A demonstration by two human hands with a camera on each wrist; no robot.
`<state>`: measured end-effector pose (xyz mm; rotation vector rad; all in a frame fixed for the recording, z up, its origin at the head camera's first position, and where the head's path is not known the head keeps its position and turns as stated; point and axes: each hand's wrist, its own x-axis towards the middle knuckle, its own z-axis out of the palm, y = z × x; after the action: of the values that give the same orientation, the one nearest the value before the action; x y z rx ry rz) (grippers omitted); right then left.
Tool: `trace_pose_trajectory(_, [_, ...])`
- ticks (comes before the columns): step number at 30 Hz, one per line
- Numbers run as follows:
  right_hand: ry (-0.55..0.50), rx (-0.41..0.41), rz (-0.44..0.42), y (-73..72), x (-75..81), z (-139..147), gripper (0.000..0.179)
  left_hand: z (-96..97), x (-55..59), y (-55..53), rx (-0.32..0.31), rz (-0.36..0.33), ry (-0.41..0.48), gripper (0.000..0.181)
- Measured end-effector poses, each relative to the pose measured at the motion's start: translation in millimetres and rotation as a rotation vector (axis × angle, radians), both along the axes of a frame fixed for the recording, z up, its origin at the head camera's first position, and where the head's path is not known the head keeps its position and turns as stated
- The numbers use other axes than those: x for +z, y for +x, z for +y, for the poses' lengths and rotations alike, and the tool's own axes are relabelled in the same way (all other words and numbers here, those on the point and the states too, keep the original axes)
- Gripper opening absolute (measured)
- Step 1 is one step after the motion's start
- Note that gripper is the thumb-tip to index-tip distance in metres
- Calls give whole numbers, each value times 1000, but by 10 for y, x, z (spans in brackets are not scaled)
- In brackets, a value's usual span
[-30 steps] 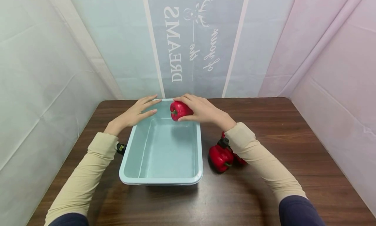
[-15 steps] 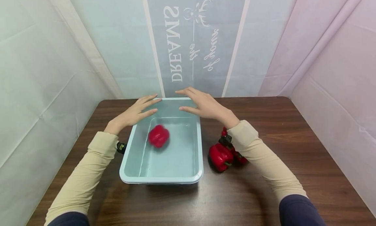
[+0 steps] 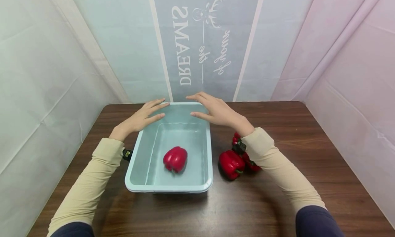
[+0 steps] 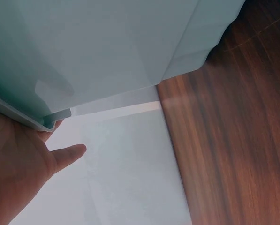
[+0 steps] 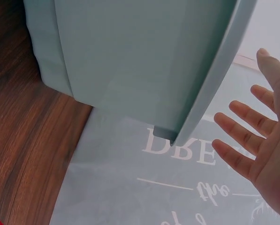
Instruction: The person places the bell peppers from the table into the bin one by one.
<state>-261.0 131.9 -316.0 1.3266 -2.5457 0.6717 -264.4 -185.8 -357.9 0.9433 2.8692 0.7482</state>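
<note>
Neither of my hands has hold of anything; both hang at the far end of the pale blue, rectangular plastic bin [image 3: 169, 188]. My left hand [image 3: 140, 119] is over the bin's far left corner, its fingers straight and slightly apart, its thumb held out away from them; in the left wrist view the rim hides most of those fingers, so I cannot tell whether they touch it. My right hand [image 3: 217, 111] is by the bin's far right corner, thumb and fingers spread wide, and the right wrist view shows a gap between my fingertips and the rim. The glossy red bell pepper [image 3: 175, 159] lies on the bin's floor, about midway between the left and right walls and closer to the near edge than the far one, well apart from both hands. The bin stands on the dark brown wood-grain surface [image 3: 302, 144], left of its middle. Just beside the bin's right edge, towards its near right corner, a second red bell pepper [image 3: 231, 164] lies with its green stem towards the surface's near edge. More red bell peppers [image 3: 252, 166] lie behind it, partly hidden by my black wrist camera [image 3: 239, 147] and cream sleeve [image 3: 280, 172].
</note>
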Motion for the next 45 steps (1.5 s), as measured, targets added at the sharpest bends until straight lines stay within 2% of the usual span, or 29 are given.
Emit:
trace_pose_trajectory(7, [2, 2, 31, 45, 4, 10, 52, 2, -8, 13, -7, 12, 4, 51])
trace_pose_trajectory(16, [2, -9, 28, 80, 5, 50, 52, 1, -15, 27, -3, 10, 3, 51])
trace_pose_trajectory(45, [-4, -18, 26, 54, 30, 185, 56, -8, 9, -4, -20, 9, 28, 51])
